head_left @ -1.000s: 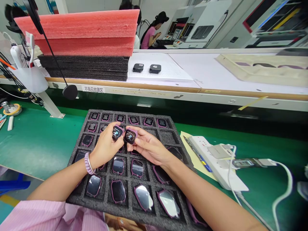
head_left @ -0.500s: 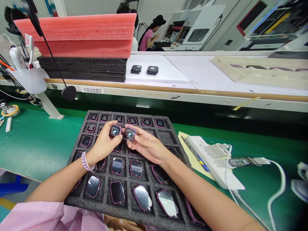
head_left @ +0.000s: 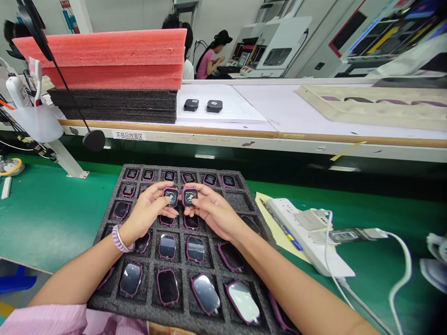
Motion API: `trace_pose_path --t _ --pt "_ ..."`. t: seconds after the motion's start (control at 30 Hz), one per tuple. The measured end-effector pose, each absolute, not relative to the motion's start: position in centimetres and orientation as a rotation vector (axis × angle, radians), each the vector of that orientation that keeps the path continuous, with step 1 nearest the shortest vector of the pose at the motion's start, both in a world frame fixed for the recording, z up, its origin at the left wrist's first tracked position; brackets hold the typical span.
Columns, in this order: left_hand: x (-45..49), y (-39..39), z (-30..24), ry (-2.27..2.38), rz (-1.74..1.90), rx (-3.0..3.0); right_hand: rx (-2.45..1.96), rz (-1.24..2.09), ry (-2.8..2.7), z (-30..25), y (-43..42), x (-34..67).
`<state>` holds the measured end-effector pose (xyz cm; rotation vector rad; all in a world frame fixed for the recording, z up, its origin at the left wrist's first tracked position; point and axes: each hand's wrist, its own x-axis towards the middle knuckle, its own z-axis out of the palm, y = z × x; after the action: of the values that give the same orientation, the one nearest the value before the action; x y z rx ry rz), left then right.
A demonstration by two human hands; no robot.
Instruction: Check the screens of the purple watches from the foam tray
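Note:
A black foam tray (head_left: 244,203) lies on the green bench in front of me, its pockets holding several purple-framed smartwatch bodies (head_left: 167,285). My left hand (head_left: 146,211) grips one watch body (head_left: 171,196) with a lit screen. My right hand (head_left: 211,211) grips a second lit watch body (head_left: 190,196). The two watches are held side by side, almost touching, just above the tray's middle rows. The far row holds watches with dark label-like screens (head_left: 188,177).
A white power strip (head_left: 307,235) with plugs and cables lies right of the tray on a yellow sheet. Pink and black foam stacks (head_left: 104,70) and two black devices (head_left: 202,105) sit on the raised shelf behind. A white stand (head_left: 70,160) is at left. People work far behind.
Both hands have lowered slightly toward the tray, still holding the two lit watches together. The view has shifted a little to the right and down.

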<state>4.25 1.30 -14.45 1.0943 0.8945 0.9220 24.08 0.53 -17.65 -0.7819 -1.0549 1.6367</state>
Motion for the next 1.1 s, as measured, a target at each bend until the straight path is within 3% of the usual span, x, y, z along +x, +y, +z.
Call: trace_pose_path --t 1.1 --pt "4.41 1.55 -15.06 0.876 0.892 1.18 -0.793 1.559 -1.15 -17.37 0.07 23.87"
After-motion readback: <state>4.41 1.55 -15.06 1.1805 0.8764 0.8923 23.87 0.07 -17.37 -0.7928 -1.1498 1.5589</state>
